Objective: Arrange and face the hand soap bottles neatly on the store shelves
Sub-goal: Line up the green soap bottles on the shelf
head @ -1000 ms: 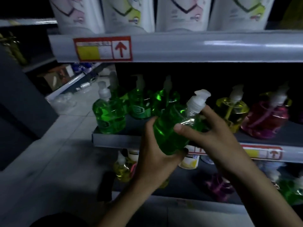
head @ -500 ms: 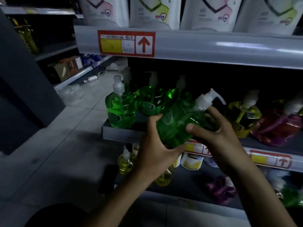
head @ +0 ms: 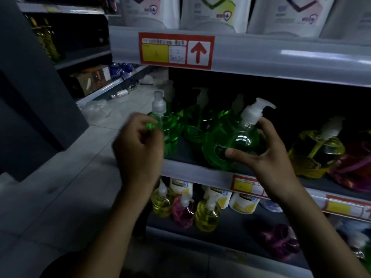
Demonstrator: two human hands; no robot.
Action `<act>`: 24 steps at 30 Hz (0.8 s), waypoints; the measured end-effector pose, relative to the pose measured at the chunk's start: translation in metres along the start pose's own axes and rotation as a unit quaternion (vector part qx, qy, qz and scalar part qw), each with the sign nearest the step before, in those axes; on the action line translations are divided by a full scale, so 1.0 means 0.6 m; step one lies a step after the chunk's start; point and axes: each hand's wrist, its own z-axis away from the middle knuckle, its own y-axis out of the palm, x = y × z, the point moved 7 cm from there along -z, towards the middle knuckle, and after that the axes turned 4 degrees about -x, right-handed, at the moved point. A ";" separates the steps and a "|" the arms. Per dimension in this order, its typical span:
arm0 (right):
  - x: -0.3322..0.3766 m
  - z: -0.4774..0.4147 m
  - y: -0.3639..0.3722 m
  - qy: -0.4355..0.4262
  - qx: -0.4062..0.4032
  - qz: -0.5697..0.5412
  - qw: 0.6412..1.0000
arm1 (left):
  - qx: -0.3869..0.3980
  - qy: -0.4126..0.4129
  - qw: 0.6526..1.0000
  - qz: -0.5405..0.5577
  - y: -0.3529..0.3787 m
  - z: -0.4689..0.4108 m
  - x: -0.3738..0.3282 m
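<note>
Green liquid soap fills the pump bottle [head: 232, 143] that the right hand [head: 269, 157] grips at the front of the middle shelf [head: 200, 173]. The thumb presses on its near face and the fingers wrap round behind its shoulder, just under the white pump head [head: 256, 110], whose spout points away to the right. The bottle leans to the right, and I cannot tell whether its base is fully seated on the shelf.

Left of that grip, the left hand [head: 138, 145] is blurred, with its fingers curled in front of another green pump bottle [head: 168, 127] at the shelf's left end. Whether it is touching or pinching that bottle cannot be made out. Behind and between the two hands stand more green bottles [head: 195, 125] in a loose row. Right of the held bottle, close by, sits a yellow soap bottle [head: 316, 151], with a magenta one [head: 355, 167] just beyond it.

The step in hand looks like setting the held bottle into the front rank. The next move probably calls for standing it upright, turning its label and spout to match its neighbours, and pushing it flush with the shelf edge, while the left hand squares up the end bottle. Below the grip, yellow and magenta bottles on the lower shelf [head: 230, 237] also stand unevenly.
</note>
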 end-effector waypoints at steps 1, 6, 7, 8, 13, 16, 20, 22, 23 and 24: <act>-0.001 -0.006 0.007 -0.002 0.009 0.002 1.000 | -0.046 -0.022 0.999 -0.003 -0.018 -0.018 0.019; -0.005 -0.030 0.066 -0.016 0.057 0.039 0.997 | 0.127 -0.085 0.988 -0.033 0.037 -0.038 0.087; -0.006 -0.033 0.075 -0.020 0.061 0.046 0.997 | 0.146 -0.083 0.985 -0.025 0.047 -0.036 0.089; -0.005 -0.036 0.083 -0.027 0.064 0.053 0.996 | 0.152 -0.083 0.985 -0.015 0.053 -0.036 0.090; -0.007 -0.052 0.109 -0.035 0.080 0.060 0.994 | 0.135 -0.064 0.988 -0.028 0.052 -0.039 0.092; -0.010 -0.058 0.119 -0.031 0.082 0.050 0.995 | 0.128 -0.062 0.990 -0.020 0.051 -0.038 0.093; -0.024 -0.064 0.126 -0.019 0.091 0.075 0.993 | 0.121 -0.055 0.991 -0.028 0.049 -0.037 0.088; -0.038 -0.062 0.126 0.007 0.093 0.049 0.994 | 0.118 -0.053 0.991 -0.034 0.048 -0.036 0.086; -0.043 -0.061 0.125 0.018 0.093 0.034 0.995 | 0.115 -0.051 0.991 -0.036 0.048 -0.036 0.086; -0.046 -0.061 0.125 0.019 0.097 0.030 0.995 | 0.115 -0.049 0.992 -0.038 0.048 -0.036 0.085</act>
